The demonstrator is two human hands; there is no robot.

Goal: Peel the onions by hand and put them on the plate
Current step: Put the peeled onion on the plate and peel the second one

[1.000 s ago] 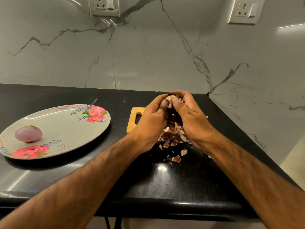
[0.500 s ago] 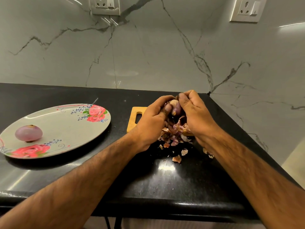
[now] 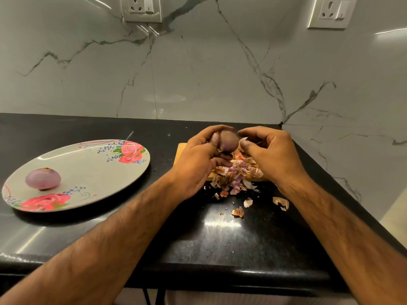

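Note:
My left hand (image 3: 198,160) grips a small purple onion (image 3: 229,142) above a wooden cutting board (image 3: 180,150). My right hand (image 3: 271,155) is just to the right of it and pinches a pale strip of onion skin (image 3: 243,142) between thumb and fingers. A pile of peeled skins (image 3: 234,178) lies on the board under both hands. A peeled pink onion (image 3: 43,178) sits on the left part of the floral plate (image 3: 99,172), which rests on the black counter at the left.
Loose skin flakes (image 3: 280,202) lie scattered on the black counter (image 3: 220,238) in front of the board. A marble wall rises behind and to the right, with two sockets (image 3: 142,7) up high. The counter's front edge runs below my forearms.
My hands have drawn apart: the right hand has pulled away to the right with a strip of skin, and more of the onion shows in my left hand. More flakes lie on the counter.

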